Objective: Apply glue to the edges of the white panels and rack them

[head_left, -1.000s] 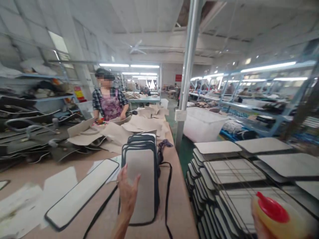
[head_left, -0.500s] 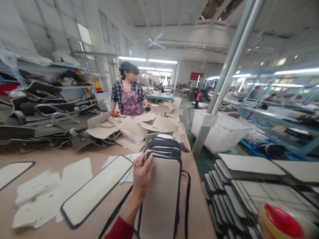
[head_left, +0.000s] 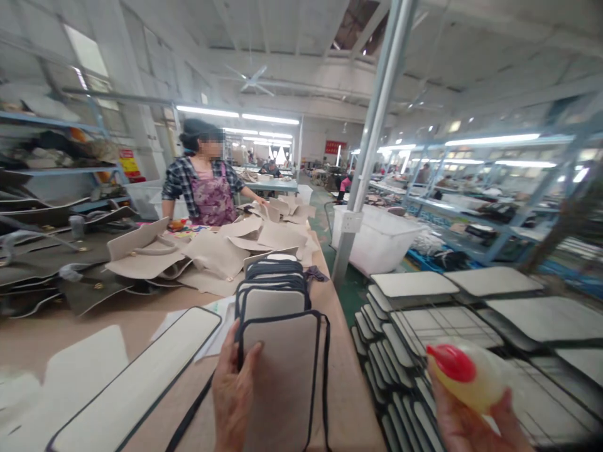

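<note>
My left hand (head_left: 234,383) grips the left edge of a beige panel with dark edging (head_left: 282,376), thumb on its face and fingers behind. Behind that panel, a stack of similar dark-edged panels (head_left: 276,301) leans in overlapping rows. In my right hand (head_left: 464,411), at the lower right, is a squeeze bottle (head_left: 490,376) with a red cap and pale yellow contents, held on its side with the cap toward the left. A long dark-edged panel (head_left: 141,376) lies flat on the table left of my left hand.
Beige bag pieces (head_left: 211,254) are heaped at the table's far end, with dark bag parts (head_left: 94,282) to their left. A co-worker (head_left: 207,182) stands behind them. Racked panels (head_left: 414,284) stand on the right, beyond the table edge, near a metal post (head_left: 365,157) and white bin (head_left: 377,235).
My left hand has moved lower and now grips the front panel's edge, which sits apart from the stack. My right hand has brought the bottle further into view. The view has turned right.
</note>
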